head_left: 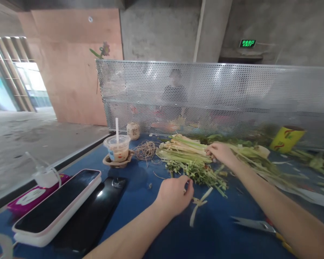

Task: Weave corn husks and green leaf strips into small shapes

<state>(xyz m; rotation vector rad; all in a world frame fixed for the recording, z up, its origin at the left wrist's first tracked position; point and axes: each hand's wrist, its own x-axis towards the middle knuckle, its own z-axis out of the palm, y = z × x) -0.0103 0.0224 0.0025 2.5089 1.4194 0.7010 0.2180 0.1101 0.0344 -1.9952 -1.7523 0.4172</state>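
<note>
I'm over the blue table (140,230), and the perforated metal panel (140,86) walls off its far side. In the middle lie pale stalks (182,145), with green sprigs (202,172) bunched along their near edge. My right hand (217,151) is at the stalks' right end, fingers bent; whether it grips any, I can't tell. My left hand (175,194) is curled at the sprigs' near edge, and I can't see whether anything is inside. Near left is crowded: a pink-rimmed phone (59,201) on a white slab, a black phone (91,212) just beside it. Scissors (255,224) lie near right, my right forearm (283,201) hiding part of them. Far right stands a yellow tube (287,139); far left, a drink cup (118,151), tangled twine (145,150) just right of it. Smallest, a pale strip (193,216) lies right of my left hand.
</note>
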